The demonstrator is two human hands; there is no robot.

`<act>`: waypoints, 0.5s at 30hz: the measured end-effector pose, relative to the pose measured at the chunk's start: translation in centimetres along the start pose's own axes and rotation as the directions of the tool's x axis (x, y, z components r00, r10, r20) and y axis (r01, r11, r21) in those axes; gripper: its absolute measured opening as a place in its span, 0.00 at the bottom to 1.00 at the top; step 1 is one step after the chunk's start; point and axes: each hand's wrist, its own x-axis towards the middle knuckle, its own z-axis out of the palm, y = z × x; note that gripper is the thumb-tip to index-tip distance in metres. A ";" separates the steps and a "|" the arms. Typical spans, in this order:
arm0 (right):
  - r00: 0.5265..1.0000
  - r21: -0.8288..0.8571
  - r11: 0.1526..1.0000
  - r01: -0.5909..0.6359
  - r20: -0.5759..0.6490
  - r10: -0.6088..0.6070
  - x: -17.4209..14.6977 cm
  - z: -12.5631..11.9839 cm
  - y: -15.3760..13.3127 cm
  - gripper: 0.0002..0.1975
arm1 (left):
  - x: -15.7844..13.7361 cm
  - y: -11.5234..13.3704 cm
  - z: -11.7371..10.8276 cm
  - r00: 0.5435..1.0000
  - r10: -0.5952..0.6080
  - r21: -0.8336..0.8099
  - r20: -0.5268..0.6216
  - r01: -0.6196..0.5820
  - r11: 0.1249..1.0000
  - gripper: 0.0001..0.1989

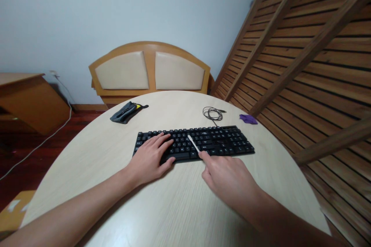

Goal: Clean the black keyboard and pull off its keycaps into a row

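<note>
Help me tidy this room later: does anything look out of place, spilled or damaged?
The slatted wooden frame on the right looks odd: it stands up at a slant beside the table, rather like an upended bed base, though the lens may exaggerate the lean. I see no spill or obvious damage.

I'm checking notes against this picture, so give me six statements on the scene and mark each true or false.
1. The left hand lies over the left part of the keyboard. True.
2. The right hand holds a white stick. True.
3. The white stick's tip points back at the person. False: it points away, over the keys.
4. A dark pouch lies left of the coiled cable. True.
5. The dark pouch is under the left hand. False: it lies beyond that hand, apart from it.
6. The coiled cable is purple. False: it is dark; a purple item lies to its right.
</note>
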 end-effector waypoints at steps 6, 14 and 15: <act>1.000 -0.005 1.000 -0.012 0.008 0.013 0.0 0.3 -0.1 0.19 | -0.1 -0.1 0.2 1.000 0.003 0.013 0.001 -0.003 1.000 0.27; 1.000 -0.022 1.000 -0.009 0.016 0.009 -0.1 0.4 -0.5 0.19 | 0.1 0.0 0.0 1.000 -0.001 0.029 0.018 0.000 1.000 0.27; 1.000 -0.026 1.000 -0.004 0.002 0.004 -0.1 0.5 -0.5 0.19 | 0.1 0.0 -0.1 1.000 0.001 0.030 0.018 -0.002 1.000 0.27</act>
